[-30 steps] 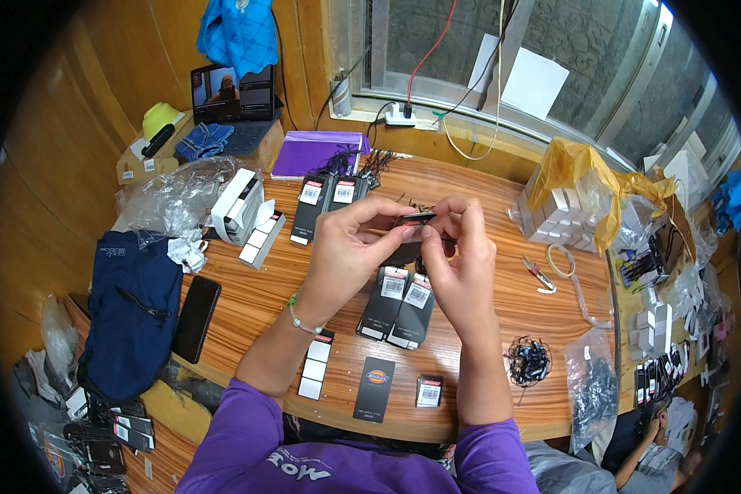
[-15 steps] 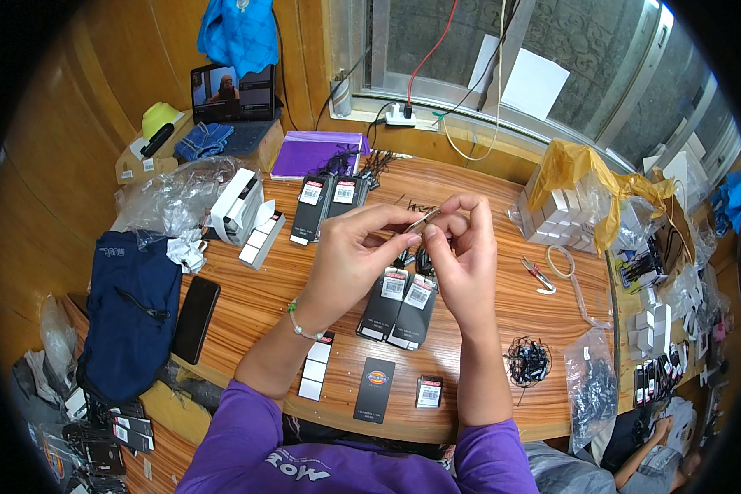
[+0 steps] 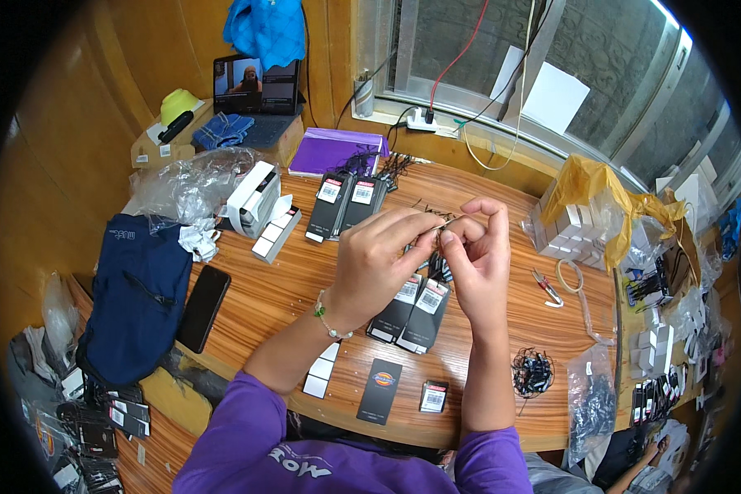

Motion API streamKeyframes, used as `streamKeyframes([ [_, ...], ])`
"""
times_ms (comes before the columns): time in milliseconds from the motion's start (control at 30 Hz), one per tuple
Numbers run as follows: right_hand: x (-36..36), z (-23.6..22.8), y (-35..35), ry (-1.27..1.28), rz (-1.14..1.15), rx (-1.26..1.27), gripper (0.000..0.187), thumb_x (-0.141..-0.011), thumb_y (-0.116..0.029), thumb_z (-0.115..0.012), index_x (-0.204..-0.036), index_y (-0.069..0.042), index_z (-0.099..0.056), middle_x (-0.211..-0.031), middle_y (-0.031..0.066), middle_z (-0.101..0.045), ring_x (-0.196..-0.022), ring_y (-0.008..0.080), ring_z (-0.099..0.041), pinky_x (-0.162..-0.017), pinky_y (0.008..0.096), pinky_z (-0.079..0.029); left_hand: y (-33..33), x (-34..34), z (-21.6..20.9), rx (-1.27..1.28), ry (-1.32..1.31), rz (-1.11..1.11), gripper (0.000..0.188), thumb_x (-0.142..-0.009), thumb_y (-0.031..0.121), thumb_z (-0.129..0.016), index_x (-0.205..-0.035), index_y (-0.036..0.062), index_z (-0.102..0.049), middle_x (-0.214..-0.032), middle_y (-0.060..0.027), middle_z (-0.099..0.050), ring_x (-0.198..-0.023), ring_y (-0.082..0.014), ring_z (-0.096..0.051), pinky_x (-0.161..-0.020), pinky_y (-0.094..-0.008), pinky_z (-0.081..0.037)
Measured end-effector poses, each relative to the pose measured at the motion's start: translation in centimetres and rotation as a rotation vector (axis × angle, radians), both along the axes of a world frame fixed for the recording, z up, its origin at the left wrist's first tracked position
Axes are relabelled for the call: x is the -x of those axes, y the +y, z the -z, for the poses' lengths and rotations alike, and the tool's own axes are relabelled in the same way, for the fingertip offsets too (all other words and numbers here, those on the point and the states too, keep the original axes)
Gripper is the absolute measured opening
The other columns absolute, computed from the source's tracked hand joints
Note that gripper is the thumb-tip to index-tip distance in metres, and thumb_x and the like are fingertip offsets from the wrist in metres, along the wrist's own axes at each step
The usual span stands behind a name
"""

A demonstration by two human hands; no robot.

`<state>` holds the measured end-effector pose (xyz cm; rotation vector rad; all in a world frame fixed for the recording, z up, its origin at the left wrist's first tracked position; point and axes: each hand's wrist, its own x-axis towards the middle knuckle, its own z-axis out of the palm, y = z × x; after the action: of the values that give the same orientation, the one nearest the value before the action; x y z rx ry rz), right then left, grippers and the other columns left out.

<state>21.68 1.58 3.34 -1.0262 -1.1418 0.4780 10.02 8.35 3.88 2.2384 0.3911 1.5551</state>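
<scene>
Holding a thin piece (image 3: 442,226) nearly edge-on in the air over the middle of a wood-grain table (image 3: 552,325), too slim at this angle to name surely. Pinching with thumb and forefinger of the left hand (image 3: 379,255), closed to a narrow gap. Meeting it from the right with bent fingers of the right hand (image 3: 484,263), likewise narrowed to a pinch. Poised just above and beyond two stacks of black hang tags (image 3: 422,325), with little room between the forearms. Lined along the near edge, left to right, with a strip of white labels (image 3: 317,383), a single black card (image 3: 380,391) and a small labelled stack (image 3: 434,397). Open on the right as bare wood out to the edge, apart from a bundle of black cords (image 3: 533,375) near and red-handled pliers (image 3: 543,283) farther off. Bounded at far right by plastic-wrapped white boxes (image 3: 572,226). Open again, more tightly, between left forearm and black smartphone (image 3: 204,309), lying near the left edge beside a navy bag (image 3: 136,305). Crowded at far left by an open white box (image 3: 253,193) and a purple packet (image 3: 333,155).
</scene>
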Motion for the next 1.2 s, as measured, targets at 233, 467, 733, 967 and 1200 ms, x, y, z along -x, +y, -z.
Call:
streamKeyframes([
  [233,-0.1,-0.4,-0.3,-0.605,0.291,-0.056,0.034,-0.078,0.008,-0.051,-0.108,-0.002,-0.039,-0.063,0.0076,-0.048,-0.055,0.0150,-0.050,-0.051,0.0259,-0.041,-0.1,0.0,-0.2,0.156,0.036,0.041,0.015,-0.073,0.005,-0.065,-0.088,0.0016,-0.063,-0.079,-0.0098,-0.063,-0.071,-0.0236,-0.062,-0.060,-0.0303,-0.050],
  [467,-0.4,0.2,0.0,0.012,-0.030,-0.005,0.037,-0.081,0.006,-0.050,-0.113,-0.004,-0.034,-0.067,0.0033,-0.051,-0.057,0.0083,-0.047,-0.051,0.0197,-0.036,-0.1,0.0,0.1,0.183,0.008,0.097,0.015,-0.074,0.003,-0.065,-0.089,0.0017,-0.064,-0.081,-0.0101,-0.064,-0.072,-0.0233,-0.063,-0.061,-0.0297,-0.050],
  [733,-0.2,-0.1,0.3,0.367,-0.191,0.018,0.039,-0.083,0.002,-0.053,-0.115,-0.006,-0.032,-0.072,0.0033,-0.055,-0.066,0.0074,-0.051,-0.059,0.0184,-0.040,0.2,0.1,0.0,0.095,0.006,0.111,0.015,-0.073,0.002,-0.066,-0.088,0.0028,-0.065,-0.081,-0.0098,-0.064,-0.070,-0.0218,-0.063,-0.059,-0.0288,-0.049],
  [967,-1.0,-1.2,-0.3,-0.396,0.283,0.060,0.022,-0.077,-0.005,-0.064,-0.096,0.000,-0.054,-0.078,0.0096,-0.060,-0.073,0.0137,-0.056,-0.065,0.0243,-0.043,0.6,0.5,-0.3,0.558,-0.102,0.355,0.019,-0.076,-0.001,-0.066,-0.095,-0.0003,-0.064,-0.086,-0.0075,-0.066,-0.074,-0.0107,-0.063,-0.064,-0.0206,-0.052],
  [1200,-1.3,-0.7,-0.3,-0.379,0.167,0.089,0.014,-0.079,-0.009,-0.062,-0.089,0.001,-0.059,-0.081,0.0107,-0.060,-0.075,0.0187,-0.056,-0.068,0.0290,-0.044,0.5,0.5,-0.3,0.662,-0.062,0.417,0.020,-0.076,-0.002,-0.066,-0.096,-0.0007,-0.064,-0.086,-0.0073,-0.066,-0.076,-0.0102,-0.063,-0.066,-0.0200,-0.052],
])
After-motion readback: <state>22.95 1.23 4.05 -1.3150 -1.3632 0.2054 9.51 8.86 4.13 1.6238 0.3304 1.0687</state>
